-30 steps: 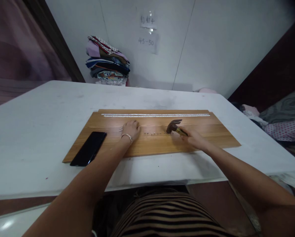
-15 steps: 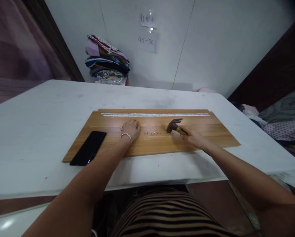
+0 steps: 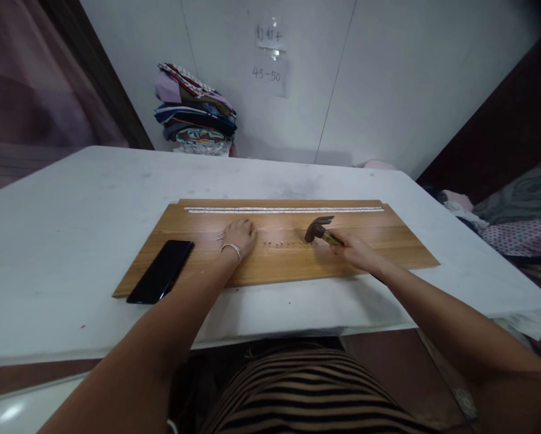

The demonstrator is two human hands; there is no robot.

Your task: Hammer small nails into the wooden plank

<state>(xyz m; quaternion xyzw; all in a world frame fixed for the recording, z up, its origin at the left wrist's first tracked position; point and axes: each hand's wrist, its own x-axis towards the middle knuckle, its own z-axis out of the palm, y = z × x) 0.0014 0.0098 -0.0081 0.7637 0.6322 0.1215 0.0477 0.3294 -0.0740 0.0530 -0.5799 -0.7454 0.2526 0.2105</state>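
My right hand (image 3: pixel 348 248) is closed around the handle of a claw hammer (image 3: pixel 316 231). The hammer's dark head is down at the right part of a row of small nails (image 3: pixel 277 243) on a wooden board (image 3: pixel 388 238). My left hand (image 3: pixel 240 235) lies palm down on the board, left of the row, its fingers stretched forward. Beside its left edge a few loose nails (image 3: pixel 221 235) lie on the wood. Whether anything is under the palm is hidden.
Two white measuring strips (image 3: pixel 283 210) run along the board's far edge. A black phone (image 3: pixel 160 271) rests on the board's left end. The board lies on a white table (image 3: pixel 71 241). Folded clothes (image 3: pixel 196 108) are stacked by the wall, which bears paper notes (image 3: pixel 270 73).
Both hands and the hammer keep practically the same places on the board. The whole view has shifted very slightly.
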